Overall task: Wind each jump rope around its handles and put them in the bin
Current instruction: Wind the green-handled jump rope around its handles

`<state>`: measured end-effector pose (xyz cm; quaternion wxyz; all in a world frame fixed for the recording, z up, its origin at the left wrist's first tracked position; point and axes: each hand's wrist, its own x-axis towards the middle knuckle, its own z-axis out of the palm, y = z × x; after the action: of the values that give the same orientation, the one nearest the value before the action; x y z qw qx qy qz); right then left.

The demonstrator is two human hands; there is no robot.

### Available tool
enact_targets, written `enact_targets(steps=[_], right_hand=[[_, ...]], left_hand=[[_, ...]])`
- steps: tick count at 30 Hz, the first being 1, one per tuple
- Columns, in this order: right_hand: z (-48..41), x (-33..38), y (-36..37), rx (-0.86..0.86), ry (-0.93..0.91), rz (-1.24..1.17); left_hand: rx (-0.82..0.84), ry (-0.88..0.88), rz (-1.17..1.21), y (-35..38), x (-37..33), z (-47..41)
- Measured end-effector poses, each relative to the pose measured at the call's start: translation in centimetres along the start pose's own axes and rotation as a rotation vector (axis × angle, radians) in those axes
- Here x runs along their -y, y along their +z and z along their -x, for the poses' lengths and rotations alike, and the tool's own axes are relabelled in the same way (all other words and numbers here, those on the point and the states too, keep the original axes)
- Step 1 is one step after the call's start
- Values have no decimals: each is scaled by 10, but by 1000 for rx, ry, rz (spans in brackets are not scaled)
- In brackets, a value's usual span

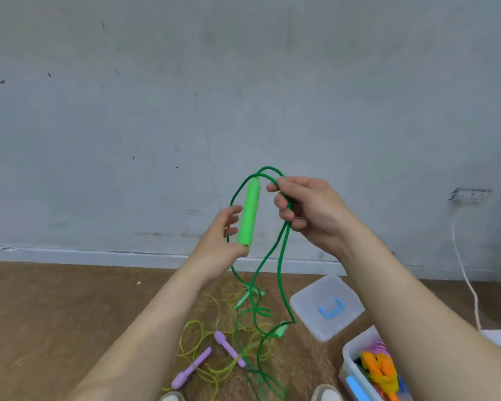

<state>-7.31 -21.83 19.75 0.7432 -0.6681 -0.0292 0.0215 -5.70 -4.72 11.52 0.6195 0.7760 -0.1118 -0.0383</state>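
A bright green jump-rope handle (249,213) stands nearly upright in front of me. My left hand (221,241) holds it at its lower end, thumb under the base and fingers alongside. From the handle's top a dark green cord (281,261) loops over into my right hand (304,209), whose fingers curl round it. The cord hangs down in two strands to the wooden floor, where it lies tangled with more green handles (281,331). A yellow-green rope with two purple handles (191,369) lies on the floor below. The clear bin (356,363) at lower right holds orange, pink and blue wound ropes.
The bin's clear lid (315,319) with a blue latch lies on the floor beside the bin. A grey wall stands ahead with a white baseboard. A white cable (463,273) drops from a wall socket at right. My shoe tips show at the bottom edge.
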Motion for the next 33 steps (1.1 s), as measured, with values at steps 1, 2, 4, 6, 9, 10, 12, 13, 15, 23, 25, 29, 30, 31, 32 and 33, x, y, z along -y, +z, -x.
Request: enact_targets(steps=[1, 2, 4, 6, 9, 10, 12, 13, 15, 23, 25, 29, 30, 31, 32, 33], right_hand=[[-2, -5, -1, 24, 1, 5], [-4, -10, -1, 35, -3, -4], [-7, -21, 0, 33, 2, -58], [-11, -32, 3, -5, 41, -167], [-25, -36, 0, -150, 71, -394], [-29, -35, -6, -206, 66, -496], [-36, -36, -24, -291, 57, -670], [-38, -40, -32, -305, 75, -679], [-38, -50, -39, -214, 190, -533], [-4, -90, 6, 833, 383, 320], [-4, -93, -7, 819, 367, 596], [-14, -90, -41, 446, 366, 666], [-14, -86, -45, 414, 358, 597], [-14, -82, -47, 404, 348, 571], [-12, -79, -45, 408, 333, 569], [-11, -78, -41, 401, 308, 558]], left_hand=[[49, 19, 143, 2, -11, 4], [125, 17, 286, 4, -17, 7], [365, -56, 487, 11, -24, 15], [486, -104, 388, 27, -16, 16], [439, -76, -135, 47, 5, 9], [460, -66, -288, 48, 13, 6], [530, -75, -417, 42, 19, 5], [549, -73, -340, 39, 14, 7], [440, -26, 2, 33, -4, 9], [-186, -200, 1102, -13, -21, -28], [-316, -172, 1218, -41, -14, -30], [-579, -127, 1266, -89, 8, -25], [-619, -137, 1272, -95, 13, -24], [-655, -147, 1273, -99, 18, -24], [-687, -154, 1263, -102, 21, -24], [-717, -157, 1237, -104, 24, -25]])
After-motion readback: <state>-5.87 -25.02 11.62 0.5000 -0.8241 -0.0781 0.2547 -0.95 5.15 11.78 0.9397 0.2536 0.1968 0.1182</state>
